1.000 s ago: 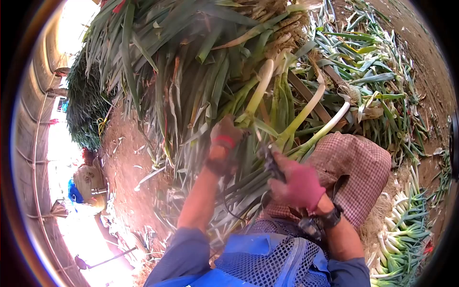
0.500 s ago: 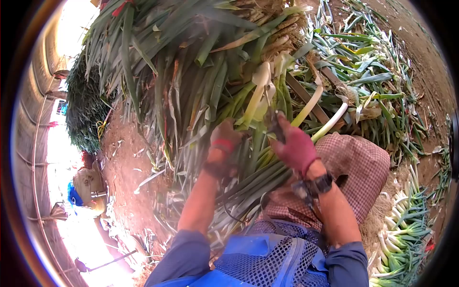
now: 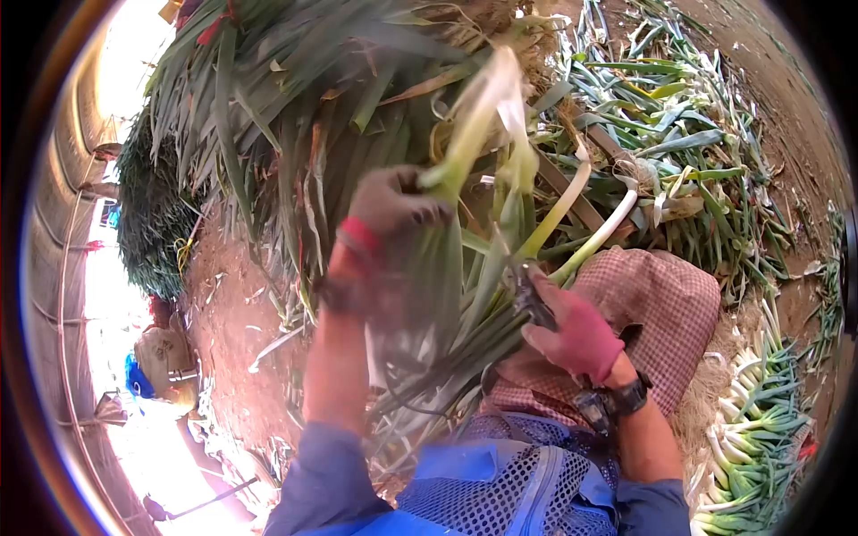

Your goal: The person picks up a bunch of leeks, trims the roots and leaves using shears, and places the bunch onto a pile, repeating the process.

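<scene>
My left hand [image 3: 389, 207], in a grey glove with a red cuff, grips a green onion stalk [image 3: 471, 134] near where its pale shaft meets the leaves and holds it raised over the pile. Its long green leaves [image 3: 447, 304] hang down across my lap. My right hand [image 3: 576, 335], in a pink glove with a black wristband, is closed on a small dark knife [image 3: 527, 295] whose tip points up toward the leaves. Two more pale stalks [image 3: 599, 228] lie over my checkered knee [image 3: 666, 304].
A big heap of green onions [image 3: 295, 116] fills the ground ahead. Trimmed white-stemmed onions [image 3: 751, 420] lie in a row at my right. Red dirt floor [image 3: 237, 295] is at left, with a darker green pile [image 3: 147, 214] and a person in blue [image 3: 143, 375] beyond.
My left hand has lifted the stalk up and away from me. My right hand reached up to the stalk, then dropped back toward my knee with the knife.
</scene>
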Demonstrator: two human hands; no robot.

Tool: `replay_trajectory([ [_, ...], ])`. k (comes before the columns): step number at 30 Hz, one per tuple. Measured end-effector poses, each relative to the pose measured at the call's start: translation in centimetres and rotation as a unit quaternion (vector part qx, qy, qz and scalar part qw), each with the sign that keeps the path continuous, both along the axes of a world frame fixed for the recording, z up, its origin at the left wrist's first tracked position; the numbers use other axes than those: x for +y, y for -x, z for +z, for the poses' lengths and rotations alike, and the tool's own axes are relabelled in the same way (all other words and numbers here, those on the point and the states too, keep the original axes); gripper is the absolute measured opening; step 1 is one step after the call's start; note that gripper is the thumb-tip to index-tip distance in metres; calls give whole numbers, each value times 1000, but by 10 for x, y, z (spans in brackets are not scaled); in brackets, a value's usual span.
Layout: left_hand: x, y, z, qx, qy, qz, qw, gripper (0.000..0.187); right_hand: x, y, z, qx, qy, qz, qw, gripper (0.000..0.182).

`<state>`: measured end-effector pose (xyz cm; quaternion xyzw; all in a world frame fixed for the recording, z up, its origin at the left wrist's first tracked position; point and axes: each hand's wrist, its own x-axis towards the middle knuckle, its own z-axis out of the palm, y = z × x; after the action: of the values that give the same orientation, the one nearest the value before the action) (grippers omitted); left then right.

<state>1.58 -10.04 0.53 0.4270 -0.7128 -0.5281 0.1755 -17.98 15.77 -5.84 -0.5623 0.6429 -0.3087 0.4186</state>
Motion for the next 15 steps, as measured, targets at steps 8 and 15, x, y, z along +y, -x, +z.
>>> replay_trajectory([
  [8, -18, 41, 78, -7, -6, -14, 1000, 27, 23, 13, 8, -20, 38, -138, 990, 80],
  [15, 46, 18, 29, -62, -33, -88, 994, 34, 12, 29, 19, -11, 129, -124, 984, 78],
])
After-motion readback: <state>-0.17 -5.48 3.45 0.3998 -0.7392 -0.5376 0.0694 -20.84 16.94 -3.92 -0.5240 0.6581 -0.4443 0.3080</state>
